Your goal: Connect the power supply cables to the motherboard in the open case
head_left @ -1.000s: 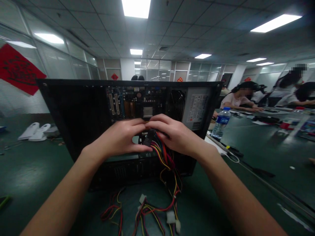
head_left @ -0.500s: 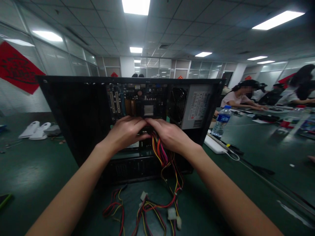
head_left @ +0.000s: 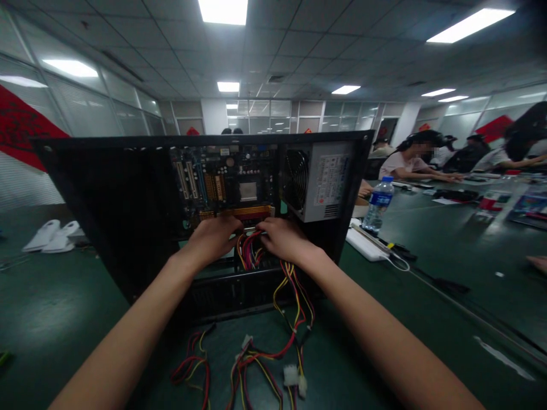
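An open black computer case (head_left: 102,199) stands on the green table, its motherboard (head_left: 233,171) facing me. At the board's lower edge, my left hand (head_left: 216,236) has its fingers curled in beside a bundle of coloured power cables (head_left: 248,247). What lies under those fingertips is hidden. From the other side, my right hand (head_left: 284,239) closes round the upper end of the same bundle. Above both hands show the orange and red memory slots (head_left: 252,213) and the processor's square metal top (head_left: 248,192). A silver power supply (head_left: 329,179) with a black fan sits at upper right.
Loose cables with white plugs (head_left: 291,374) trail over the table in front of the case. To the right stand a water bottle (head_left: 379,204) and a white power strip (head_left: 367,242). White slippers (head_left: 51,236) lie at left. A person (head_left: 416,156) works farther off.
My hands have parted and lowered slightly, uncovering the memory slots and the cables between them. The whole scene has shifted a little left in view.
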The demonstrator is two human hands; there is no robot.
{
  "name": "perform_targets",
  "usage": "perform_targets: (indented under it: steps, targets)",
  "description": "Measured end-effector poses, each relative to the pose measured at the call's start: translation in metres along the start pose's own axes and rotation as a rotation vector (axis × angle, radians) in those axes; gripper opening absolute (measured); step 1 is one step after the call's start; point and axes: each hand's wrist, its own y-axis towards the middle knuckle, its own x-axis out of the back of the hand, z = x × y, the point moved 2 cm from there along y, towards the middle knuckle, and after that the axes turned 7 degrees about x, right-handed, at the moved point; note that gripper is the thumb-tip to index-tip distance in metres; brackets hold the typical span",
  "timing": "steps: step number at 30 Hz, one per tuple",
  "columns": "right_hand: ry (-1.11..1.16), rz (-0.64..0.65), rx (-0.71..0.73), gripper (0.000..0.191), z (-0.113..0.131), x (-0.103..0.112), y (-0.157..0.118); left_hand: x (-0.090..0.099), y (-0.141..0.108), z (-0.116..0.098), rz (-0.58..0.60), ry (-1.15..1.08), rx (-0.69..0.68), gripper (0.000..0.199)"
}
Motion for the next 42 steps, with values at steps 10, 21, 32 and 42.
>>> perform_targets:
  steps: [10,21,32,42]
  targets:
    - [0.065,0.069,0.012,0.036,0.003,0.002,-0.001,-0.013,-0.006,-0.011,0.007,0.02,0.103,0.027]
    - [0.403,-0.329,-0.115,0.035,-0.005,0.005,0.0,-0.008,-0.01,-0.007,0.063,-0.111,0.18,0.034]
    - [0.343,-0.231,-0.02,0.03,-0.004,0.001,-0.001,-0.008,-0.01,-0.004,-0.071,-0.294,0.044,0.032]
    - [0.267,-0.171,0.004,0.032,-0.002,-0.002,-0.001,-0.007,-0.011,-0.006,-0.07,-0.233,0.141,0.031]
